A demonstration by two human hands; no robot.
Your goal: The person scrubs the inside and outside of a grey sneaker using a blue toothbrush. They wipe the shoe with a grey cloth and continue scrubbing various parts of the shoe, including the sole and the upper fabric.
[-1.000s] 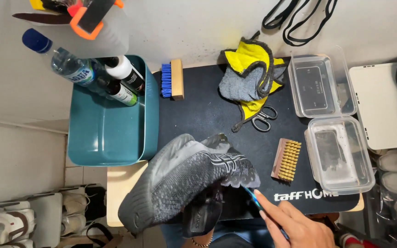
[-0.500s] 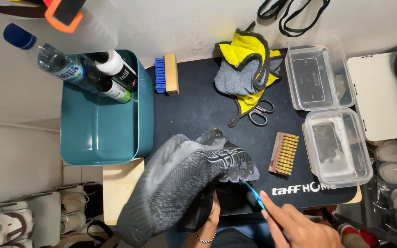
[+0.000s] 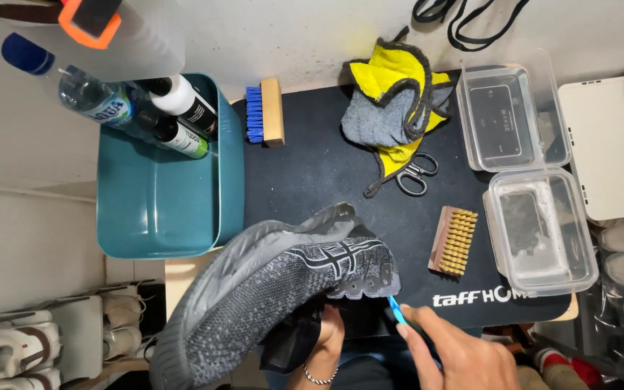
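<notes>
At the bottom edge, the left hand [image 3: 324, 336] is gripping a dark grey knit sneaker [image 3: 269, 296] from beneath, tilting its heel up, seemingly to expose it. Just right of that grip, the right hand [image 3: 464, 357] is pinching a blue-handled tool [image 3: 395, 309] against the heel. Farther up-right are lying a tan brush [image 3: 454, 241] and two clear tubs [image 3: 539, 231]; up-left, a teal bin [image 3: 160, 209] is keeping white-labelled bottles [image 3: 182, 119] upright.

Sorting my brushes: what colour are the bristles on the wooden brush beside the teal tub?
Blue bristles, seen clearly in the head view.
</notes>
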